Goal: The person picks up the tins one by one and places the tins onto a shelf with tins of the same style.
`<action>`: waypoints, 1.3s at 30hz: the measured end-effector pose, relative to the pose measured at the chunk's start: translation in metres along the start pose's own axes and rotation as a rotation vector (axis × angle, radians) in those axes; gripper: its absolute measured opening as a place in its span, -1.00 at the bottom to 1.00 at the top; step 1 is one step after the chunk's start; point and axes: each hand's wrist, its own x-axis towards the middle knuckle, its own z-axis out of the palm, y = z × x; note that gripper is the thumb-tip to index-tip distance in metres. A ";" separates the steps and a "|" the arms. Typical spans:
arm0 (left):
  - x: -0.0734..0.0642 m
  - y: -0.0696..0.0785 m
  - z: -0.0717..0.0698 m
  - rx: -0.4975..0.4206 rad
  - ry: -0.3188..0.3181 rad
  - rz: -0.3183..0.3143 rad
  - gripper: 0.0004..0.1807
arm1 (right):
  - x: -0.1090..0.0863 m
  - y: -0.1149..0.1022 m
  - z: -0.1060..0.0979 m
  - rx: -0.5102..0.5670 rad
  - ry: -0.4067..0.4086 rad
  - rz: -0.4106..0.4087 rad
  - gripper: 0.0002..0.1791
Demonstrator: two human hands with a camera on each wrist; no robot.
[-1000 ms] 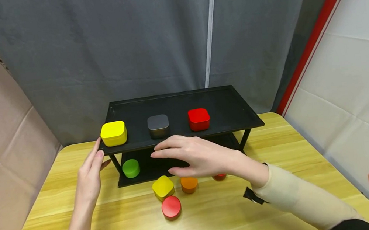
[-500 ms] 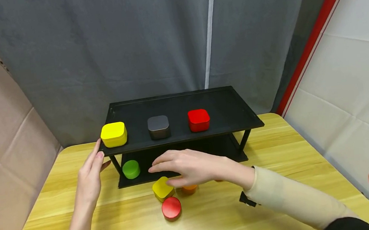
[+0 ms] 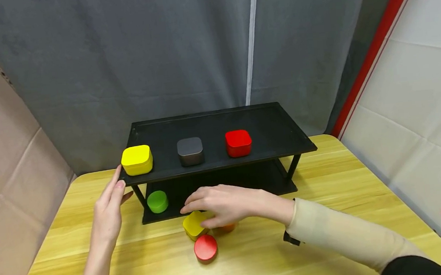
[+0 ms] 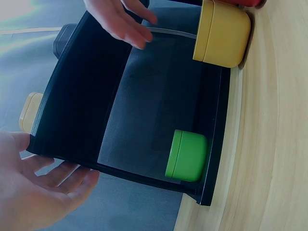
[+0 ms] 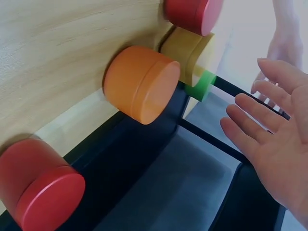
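My left hand holds the front left corner of a black two-tier rack, thumb at the front edge and fingers along the side. My right hand hovers with extended, parted fingers over a yellow rounded-square lidded box on the table; its thumb overlaps that box in the head view. In the right wrist view nothing lies in the right palm. Close by are a round red lidded box and a round orange one, partly hidden by the right hand in the head view. A green round box sits on the rack's lower tier.
On the upper tier stand a yellow box, a dark grey box and a red box. Another round red box stands by the rack's front edge. A grey curtain hangs behind the wooden table.
My right hand has lowered from in front of the rack's upper tier to just over the yellow box on the table. My left hand has stayed at the rack's corner.
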 end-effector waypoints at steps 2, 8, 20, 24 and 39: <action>0.000 0.000 0.000 0.000 0.000 0.000 -0.43 | 0.001 0.001 0.002 0.001 -0.020 0.014 -0.42; 0.000 0.000 0.000 -0.002 -0.003 0.000 -0.43 | 0.007 0.004 0.009 0.023 -0.052 0.025 -0.40; 0.000 0.001 0.000 -0.011 -0.005 0.008 -0.41 | 0.019 0.013 0.025 0.018 -0.083 0.006 -0.39; -0.001 0.001 0.000 -0.010 -0.004 0.011 -0.40 | 0.021 0.014 0.029 0.019 -0.094 -0.001 -0.39; 0.000 0.000 0.000 -0.009 -0.009 0.009 -0.41 | 0.028 0.018 0.039 0.006 -0.108 -0.014 -0.39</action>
